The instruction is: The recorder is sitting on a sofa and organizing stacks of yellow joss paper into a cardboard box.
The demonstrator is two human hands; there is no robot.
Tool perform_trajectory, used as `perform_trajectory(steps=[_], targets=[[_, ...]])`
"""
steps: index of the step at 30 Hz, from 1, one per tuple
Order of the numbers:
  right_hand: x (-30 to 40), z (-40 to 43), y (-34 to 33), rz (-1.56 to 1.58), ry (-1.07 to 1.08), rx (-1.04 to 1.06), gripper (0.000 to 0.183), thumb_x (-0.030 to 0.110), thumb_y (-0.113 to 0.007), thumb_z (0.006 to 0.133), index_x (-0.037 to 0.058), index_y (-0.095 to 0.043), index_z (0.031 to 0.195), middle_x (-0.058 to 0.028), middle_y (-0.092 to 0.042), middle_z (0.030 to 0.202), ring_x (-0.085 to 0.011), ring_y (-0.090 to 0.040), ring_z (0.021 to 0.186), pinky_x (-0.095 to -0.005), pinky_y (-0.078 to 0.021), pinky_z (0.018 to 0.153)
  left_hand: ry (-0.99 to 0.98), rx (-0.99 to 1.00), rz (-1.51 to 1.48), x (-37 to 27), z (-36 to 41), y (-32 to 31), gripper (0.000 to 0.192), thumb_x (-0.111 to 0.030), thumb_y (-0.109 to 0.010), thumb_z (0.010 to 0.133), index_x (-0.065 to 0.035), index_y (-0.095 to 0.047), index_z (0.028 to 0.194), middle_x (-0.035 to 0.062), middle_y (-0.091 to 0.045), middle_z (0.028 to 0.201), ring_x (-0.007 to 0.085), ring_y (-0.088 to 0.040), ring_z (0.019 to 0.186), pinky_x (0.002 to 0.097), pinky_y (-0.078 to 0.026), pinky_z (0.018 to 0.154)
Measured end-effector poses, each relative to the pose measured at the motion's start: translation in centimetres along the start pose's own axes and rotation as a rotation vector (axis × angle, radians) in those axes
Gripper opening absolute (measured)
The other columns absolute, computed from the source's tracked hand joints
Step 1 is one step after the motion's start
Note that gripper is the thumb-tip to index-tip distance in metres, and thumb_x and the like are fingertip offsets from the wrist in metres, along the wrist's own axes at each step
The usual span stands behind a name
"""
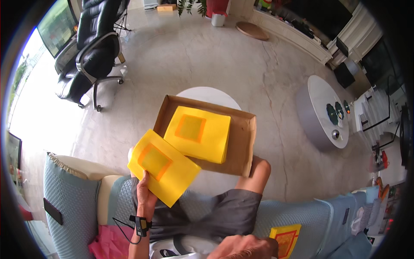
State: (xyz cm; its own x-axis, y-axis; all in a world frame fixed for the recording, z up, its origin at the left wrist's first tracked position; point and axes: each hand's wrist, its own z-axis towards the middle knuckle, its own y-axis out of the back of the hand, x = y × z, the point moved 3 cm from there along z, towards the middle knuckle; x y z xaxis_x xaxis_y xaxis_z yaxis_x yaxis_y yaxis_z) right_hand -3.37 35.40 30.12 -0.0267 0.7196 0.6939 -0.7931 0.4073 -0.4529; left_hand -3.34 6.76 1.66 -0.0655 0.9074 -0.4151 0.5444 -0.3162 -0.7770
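Note:
My left hand [145, 191] holds a yellow joss paper sheet [181, 176] with a gold square in an orange border, thumb on top; whether it is one sheet or several I cannot tell. The sheet overlaps the near left edge of a shallow cardboard box [241, 139] in front of my knees. Inside that box lies a stack of similar yellow paper [208, 136]. My right hand [242, 247] is low, close to my body, with its fingers curled and partly hidden. Beside it on the sofa lies a yellow paper bundle [285, 238] with a red printed design.
Behind the box shows a round white tabletop [210, 95]. I sit on a blue quilted sofa [291, 217], with pink crumpled material [111, 242] and a dark phone [52, 211] to my left. A black office chair [97, 55] and an oval table [312, 113] stand farther off.

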Motion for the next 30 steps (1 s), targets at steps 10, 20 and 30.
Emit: perform_trajectory(steps=[10, 20, 30], targets=[[-4.5, 2.4, 6.2, -0.252, -0.21, -0.115, 0.016, 0.011, -0.064, 0.103, -0.0022, -0.067, 0.094, -0.0155, -0.075, 0.094, -0.0285, -0.072, 0.086, -0.0381, -0.0587, 0.082, 0.006, 0.01, -0.029, -2.7, -0.8, 0.7, 0.047, -0.029, -0.06, 0.108, -0.0036, -0.052, 0.147, 0.0146, -0.061, 0.145, 0.0341, -0.058, 0.133, 0.0523, -0.046, 0.115], [-15.0, 1.0, 16.4, -1.873, -0.291, 0.029, 0.037, 0.013, -0.08, 0.082, -0.0064, -0.068, 0.112, -0.024, -0.062, 0.129, -0.0435, -0.053, 0.125, -0.0507, -0.0458, 0.107, 0.02, 0.112, 0.005, -0.8, -0.9, -1.5, 0.052, -0.032, -0.064, 0.105, -0.0057, -0.05, 0.148, 0.0091, -0.061, 0.143, 0.0293, -0.058, 0.13, 0.0481, -0.047, 0.112], [-17.3, 0.7, 19.4, -1.962, -0.146, 0.098, 0.017, 0.006, -0.075, 0.083, -0.0047, -0.066, 0.093, -0.0185, -0.067, 0.103, -0.0375, -0.061, 0.105, -0.0493, -0.0498, 0.093, 0.103, 0.089, -0.015, -1.4, -1.3, -2.5, 0.045, -0.032, -0.053, 0.111, -0.0012, -0.052, 0.143, 0.013, -0.06, 0.143, 0.0314, -0.058, 0.13, 0.0451, -0.045, 0.113]])
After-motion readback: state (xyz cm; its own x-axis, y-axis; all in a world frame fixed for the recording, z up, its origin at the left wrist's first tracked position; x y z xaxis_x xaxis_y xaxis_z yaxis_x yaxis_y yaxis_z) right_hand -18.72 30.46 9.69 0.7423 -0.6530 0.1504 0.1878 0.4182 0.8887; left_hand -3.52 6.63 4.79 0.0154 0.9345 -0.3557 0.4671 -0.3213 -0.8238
